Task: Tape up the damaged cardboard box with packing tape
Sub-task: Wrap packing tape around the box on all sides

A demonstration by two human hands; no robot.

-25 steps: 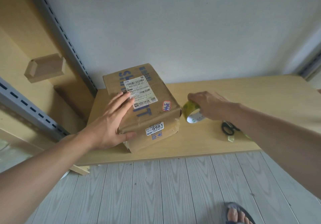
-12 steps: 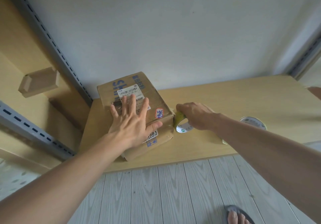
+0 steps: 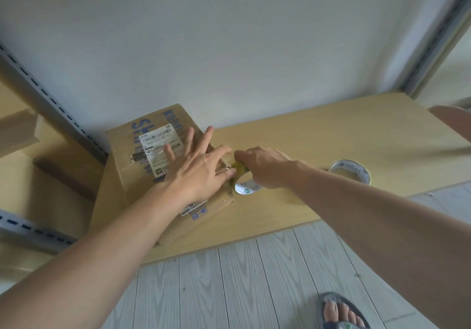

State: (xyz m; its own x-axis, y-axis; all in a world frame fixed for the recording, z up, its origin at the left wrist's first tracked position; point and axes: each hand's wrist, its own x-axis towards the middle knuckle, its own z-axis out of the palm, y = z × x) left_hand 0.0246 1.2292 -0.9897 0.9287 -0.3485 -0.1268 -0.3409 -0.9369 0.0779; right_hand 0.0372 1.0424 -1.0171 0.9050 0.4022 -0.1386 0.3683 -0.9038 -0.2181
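Observation:
A brown cardboard box (image 3: 132, 175) with blue lettering, a white shipping label and a torn spot on top sits at the left end of a light wooden tabletop (image 3: 318, 145). My left hand (image 3: 198, 170) lies flat on the box top, fingers spread, thumb at the box's right edge. My right hand (image 3: 265, 168) grips a roll of yellowish packing tape (image 3: 242, 183) standing on edge against the box's right side. The thumb of my left hand touches the tape roll's edge.
A second tape roll (image 3: 350, 173) lies flat on the tabletop to the right. A slotted metal upright (image 3: 51, 99) and wooden shelving (image 3: 17, 134) stand to the left. A white wall is behind. My sandalled foot (image 3: 341, 313) shows on the grey plank floor.
My left hand slid from the box's near left corner across the top to its right edge. My right hand brought the tape roll up against the box. The view tilted, revealing a second roll.

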